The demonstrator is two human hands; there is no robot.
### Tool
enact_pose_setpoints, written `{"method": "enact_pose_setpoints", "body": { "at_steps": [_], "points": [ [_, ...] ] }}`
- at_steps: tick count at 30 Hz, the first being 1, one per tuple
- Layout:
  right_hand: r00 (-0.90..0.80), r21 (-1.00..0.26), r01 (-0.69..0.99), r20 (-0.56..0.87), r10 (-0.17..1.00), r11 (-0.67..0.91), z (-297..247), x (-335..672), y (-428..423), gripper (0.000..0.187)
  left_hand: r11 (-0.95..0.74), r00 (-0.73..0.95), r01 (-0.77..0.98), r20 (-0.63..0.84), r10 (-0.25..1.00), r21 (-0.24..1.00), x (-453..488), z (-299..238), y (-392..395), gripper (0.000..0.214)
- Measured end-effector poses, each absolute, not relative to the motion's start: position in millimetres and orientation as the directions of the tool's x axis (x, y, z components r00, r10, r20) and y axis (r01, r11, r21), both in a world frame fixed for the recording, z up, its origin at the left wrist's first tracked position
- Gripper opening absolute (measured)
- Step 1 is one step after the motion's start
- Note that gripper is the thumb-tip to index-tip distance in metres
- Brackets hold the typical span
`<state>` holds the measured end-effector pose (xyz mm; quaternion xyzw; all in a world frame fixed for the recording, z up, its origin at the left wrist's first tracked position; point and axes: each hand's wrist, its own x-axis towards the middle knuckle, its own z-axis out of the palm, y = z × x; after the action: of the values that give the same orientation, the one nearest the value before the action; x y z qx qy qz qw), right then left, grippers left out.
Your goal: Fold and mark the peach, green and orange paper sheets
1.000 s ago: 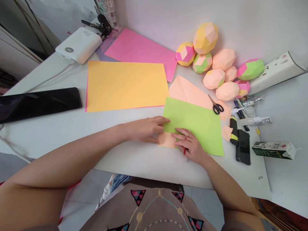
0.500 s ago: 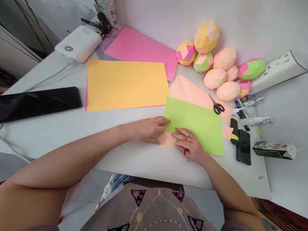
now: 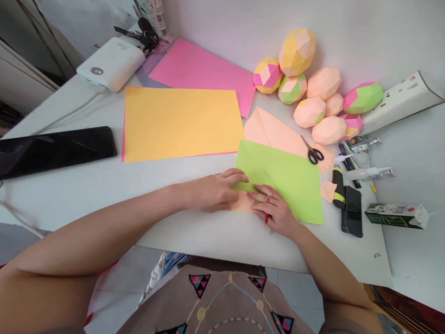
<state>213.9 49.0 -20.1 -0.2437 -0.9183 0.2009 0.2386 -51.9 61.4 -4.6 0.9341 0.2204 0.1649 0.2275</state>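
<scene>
A green paper sheet (image 3: pixel 285 178) lies on the white table (image 3: pixel 104 185), over a peach sheet (image 3: pixel 239 203) whose corner shows between my hands. My left hand (image 3: pixel 215 190) rests at the green sheet's left edge, its fingers curled onto the paper's corner. My right hand (image 3: pixel 274 208) presses flat on the green sheet's near edge, with a thin red pen (image 3: pixel 266 217) gripped between its fingers.
An orange sheet (image 3: pixel 181 123) and a pink sheet (image 3: pixel 205 74) lie farther back. Several paper polyhedra (image 3: pixel 313 88) sit by the wall. Scissors (image 3: pixel 312 151), glue tubes (image 3: pixel 368 174), a black phone (image 3: pixel 351 211), a carton (image 3: pixel 396 215), a power strip (image 3: pixel 399 99), a dark tablet (image 3: pixel 55 150) and a white device (image 3: pixel 111 62) surround them.
My left hand's fingers have slid a little to the right onto the green sheet's corner, covering more of the peach paper. My right hand has stayed put.
</scene>
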Motion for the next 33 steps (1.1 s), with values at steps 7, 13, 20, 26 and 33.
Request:
{"method": "enact_pose_setpoints", "body": {
  "at_steps": [7, 13, 20, 26, 33],
  "points": [
    [-0.77, -0.479, 0.348, 0.346, 0.537, 0.806, -18.2, 212.1, 49.4, 0.012, -0.818, 0.895, 0.314, 0.138, 0.424, 0.482, -43.4, -1.2, 51.7, 0.021],
    [-0.771, -0.49, 0.354, 0.329, 0.545, 0.796, -16.7, 212.0, 48.4, 0.012, -0.805, 0.893, 0.333, 0.109, 0.436, 0.492, -42.8, 1.4, 50.5, 0.02],
    [-0.763, -0.513, 0.362, 0.316, 0.563, 0.778, -14.6, 211.7, 48.5, 0.011, -0.837, 0.889, 0.377, 0.099, 0.447, 0.397, -38.1, 4.8, 42.2, 0.022],
    [-0.629, -0.721, 0.218, 0.411, 0.659, 0.658, 1.6, 214.3, 33.3, 0.039, -0.855, 0.883, 0.393, 0.12, 0.453, 0.34, -32.1, -1.4, 32.7, 0.022],
    [-0.699, -0.825, 0.337, 0.104, 0.707, 0.454, 10.9, 210.2, 16.3, 0.034, -0.841, 0.88, 0.384, 0.126, 0.459, 0.381, -32.7, -5.1, 32.7, 0.02]
  ]
}}
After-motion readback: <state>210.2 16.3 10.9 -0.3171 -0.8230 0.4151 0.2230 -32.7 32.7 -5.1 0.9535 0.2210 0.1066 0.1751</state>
